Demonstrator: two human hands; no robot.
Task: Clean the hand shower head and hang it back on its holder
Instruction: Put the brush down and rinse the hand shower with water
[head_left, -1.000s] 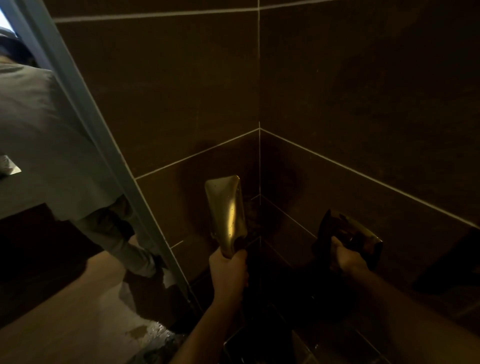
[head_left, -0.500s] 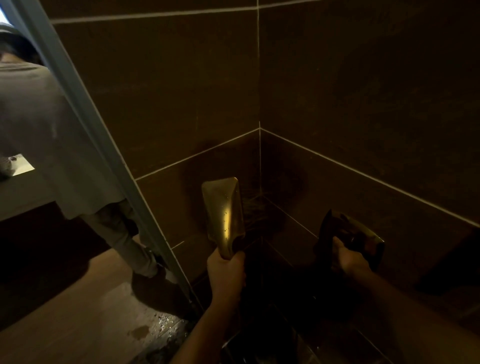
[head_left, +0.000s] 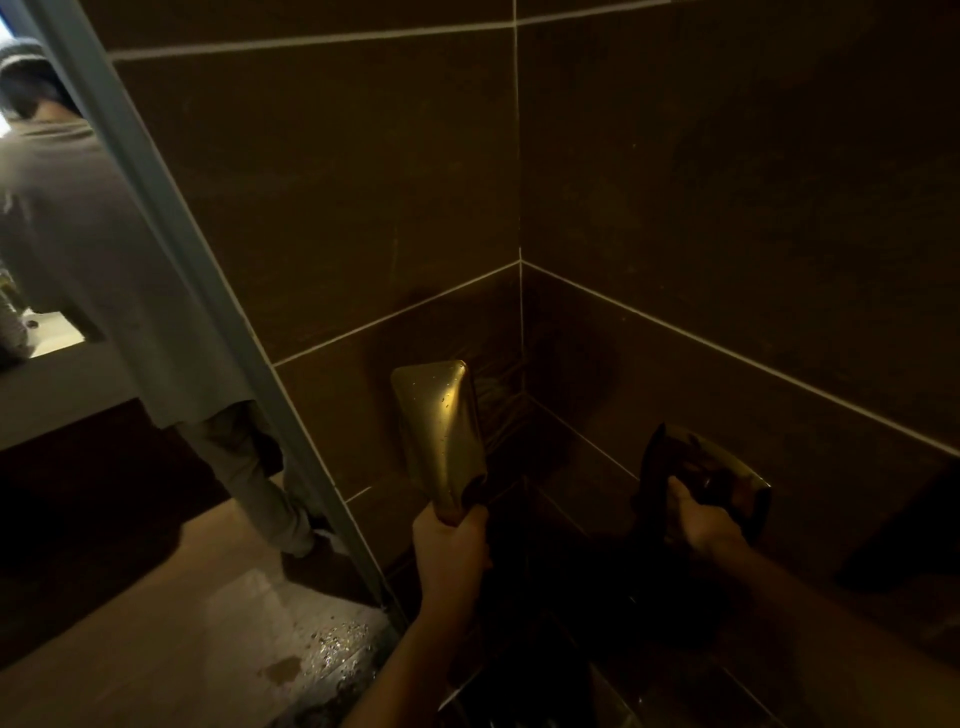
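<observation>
Dark tiled corner (head_left: 519, 322), left hand (head_left: 451, 551) gripping gold shower head (head_left: 439, 431)

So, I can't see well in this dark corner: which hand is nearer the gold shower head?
Left. The left hand grips the gold shower head at its base; the right hand holds a dark wall fitting apart from it.

We see dark brown wall tiles (head_left: 322, 197) with pale grout lines meeting in a corner ahead of us. At left a grey-green door frame (head_left: 171, 249) slants down to the floor. Beyond it stands another person (head_left: 104, 270) in a grey top, beside a dark counter (head_left: 47, 384). Near left, the tan floor (head_left: 156, 649) glistens wet.
</observation>
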